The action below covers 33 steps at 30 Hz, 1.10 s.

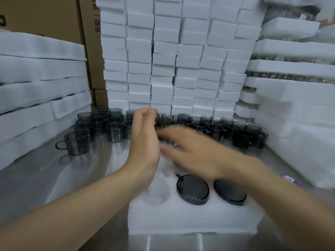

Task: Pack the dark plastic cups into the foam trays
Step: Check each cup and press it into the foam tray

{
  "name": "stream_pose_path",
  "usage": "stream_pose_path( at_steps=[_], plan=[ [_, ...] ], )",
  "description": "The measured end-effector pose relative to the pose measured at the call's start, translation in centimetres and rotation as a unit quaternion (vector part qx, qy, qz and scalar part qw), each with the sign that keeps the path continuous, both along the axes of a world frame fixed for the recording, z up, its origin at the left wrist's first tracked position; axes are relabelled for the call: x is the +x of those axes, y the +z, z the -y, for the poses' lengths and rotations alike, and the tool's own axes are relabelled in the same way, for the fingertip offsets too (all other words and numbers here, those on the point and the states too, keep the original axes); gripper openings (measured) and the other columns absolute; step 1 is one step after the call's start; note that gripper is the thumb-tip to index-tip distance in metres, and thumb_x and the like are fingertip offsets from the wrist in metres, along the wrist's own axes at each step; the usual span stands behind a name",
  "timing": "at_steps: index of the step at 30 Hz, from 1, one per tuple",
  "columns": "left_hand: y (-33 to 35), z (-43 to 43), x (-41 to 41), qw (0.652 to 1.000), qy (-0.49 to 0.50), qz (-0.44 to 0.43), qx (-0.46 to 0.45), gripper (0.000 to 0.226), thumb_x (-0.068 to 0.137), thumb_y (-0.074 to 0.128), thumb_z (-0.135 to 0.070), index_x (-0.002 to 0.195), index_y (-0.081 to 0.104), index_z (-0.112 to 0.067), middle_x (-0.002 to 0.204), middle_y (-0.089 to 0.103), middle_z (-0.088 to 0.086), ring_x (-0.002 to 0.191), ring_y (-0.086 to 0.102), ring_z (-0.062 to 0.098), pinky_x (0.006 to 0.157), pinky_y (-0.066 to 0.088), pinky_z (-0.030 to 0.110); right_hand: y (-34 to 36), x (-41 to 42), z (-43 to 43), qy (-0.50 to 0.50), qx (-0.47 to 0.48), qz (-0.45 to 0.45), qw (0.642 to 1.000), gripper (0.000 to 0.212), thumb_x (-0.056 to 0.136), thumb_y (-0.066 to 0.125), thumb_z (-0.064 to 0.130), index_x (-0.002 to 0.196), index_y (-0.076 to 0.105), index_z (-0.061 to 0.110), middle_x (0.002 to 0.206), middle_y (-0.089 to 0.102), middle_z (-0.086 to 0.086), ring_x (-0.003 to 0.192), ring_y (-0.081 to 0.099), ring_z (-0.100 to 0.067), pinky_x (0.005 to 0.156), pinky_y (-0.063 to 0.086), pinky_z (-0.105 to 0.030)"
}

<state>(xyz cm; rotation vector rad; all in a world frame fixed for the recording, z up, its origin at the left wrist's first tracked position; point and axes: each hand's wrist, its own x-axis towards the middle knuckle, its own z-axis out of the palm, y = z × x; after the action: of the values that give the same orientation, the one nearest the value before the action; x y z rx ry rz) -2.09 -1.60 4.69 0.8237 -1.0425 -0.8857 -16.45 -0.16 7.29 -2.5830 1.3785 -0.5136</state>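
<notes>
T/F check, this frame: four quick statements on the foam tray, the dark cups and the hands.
1. The white foam tray holds two dark plastic cups in its pockets. True.
2. Every visible pocket is filled. False: the near-left pocket is empty.
3. On the steel table behind the tray stand loose dark cups. True.
4. The right hand grips a cup. False: its blurred fingers are outstretched, holding nothing.

Your tray [181,221] is plain white. The cups [192,189] in it are smoky dark grey. Behind it, white blocks [163,51]; far left of it, brown boxes [45,15]. Under it, a silver table [54,178].
</notes>
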Motion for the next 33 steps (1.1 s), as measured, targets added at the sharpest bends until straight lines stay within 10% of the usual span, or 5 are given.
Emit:
stream_pose_path(
  at_steps=[7, 10, 14, 26, 33],
  plan=[
    [-0.2, 0.3, 0.2, 1.0, 0.012, 0.012, 0.002, 0.018, 0.113, 0.043, -0.036, 0.111, 0.061, -0.034, 0.117, 0.064, -0.016, 0.096, 0.058, -0.015, 0.086, 0.041, 0.025, -0.3, -0.1, 0.5, -0.019, 0.052, -0.045, 0.997, 0.079, 0.102, 0.021, 0.073, 0.17, 0.013, 0.034, 0.175, 0.019, 0.012, 0.161, 0.006, -0.003, 0.13, 0.004, -0.03],
    [-0.3, 0.2, 0.1, 1.0, 0.012, 0.027, 0.007, 0.019, 0.113, 0.043, -0.039, 0.114, 0.061, -0.035, 0.123, 0.064, -0.017, 0.118, 0.058, -0.004, 0.1, 0.043, 0.031, -2.1, 0.2, 0.5, -0.016, 0.078, -0.134, 0.988, 0.086, 0.096, 0.015, 0.083, 0.169, 0.01, 0.039, 0.176, 0.022, 0.006, 0.163, 0.009, -0.009, 0.133, 0.004, -0.044],
    [-0.1, 0.0, 0.2, 0.999, 0.01, 0.032, 0.007, 0.02, 0.113, 0.041, -0.036, 0.11, 0.061, -0.035, 0.125, 0.064, -0.009, 0.124, 0.058, 0.01, 0.111, 0.043, 0.042, -1.4, -1.6, 2.1, -0.004, 0.069, 0.034, 0.997, 0.072, 0.104, 0.033, 0.072, 0.166, 0.028, 0.037, 0.168, 0.033, 0.018, 0.147, 0.03, 0.006, 0.114, 0.02, -0.008],
    [-0.1, 0.1, 0.1, 0.999, -0.016, 0.044, 0.015, 0.023, 0.115, 0.042, -0.033, 0.106, 0.062, -0.036, 0.121, 0.065, -0.013, 0.114, 0.064, 0.008, 0.108, 0.046, 0.045, -6.6, -17.9, 6.9, -0.431, -0.058, 0.013, 0.9, 0.057, 0.104, 0.06, 0.041, 0.155, 0.048, 0.019, 0.159, 0.042, -0.004, 0.134, 0.055, -0.034, 0.107, 0.049, -0.048],
    [-0.2, 0.2, 0.2, 0.997, -0.032, 0.066, 0.016, 0.018, 0.11, 0.055, -0.023, 0.102, 0.066, -0.034, 0.108, 0.066, -0.016, 0.102, 0.066, 0.007, 0.093, 0.05, 0.035, -3.5, -14.5, 6.5, -0.341, -0.187, 0.128, 0.912, 0.007, 0.097, 0.07, 0.032, 0.094, 0.068, 0.027, 0.092, 0.069, 0.004, 0.089, 0.065, -0.026, 0.073, 0.046, -0.037]
  ],
)
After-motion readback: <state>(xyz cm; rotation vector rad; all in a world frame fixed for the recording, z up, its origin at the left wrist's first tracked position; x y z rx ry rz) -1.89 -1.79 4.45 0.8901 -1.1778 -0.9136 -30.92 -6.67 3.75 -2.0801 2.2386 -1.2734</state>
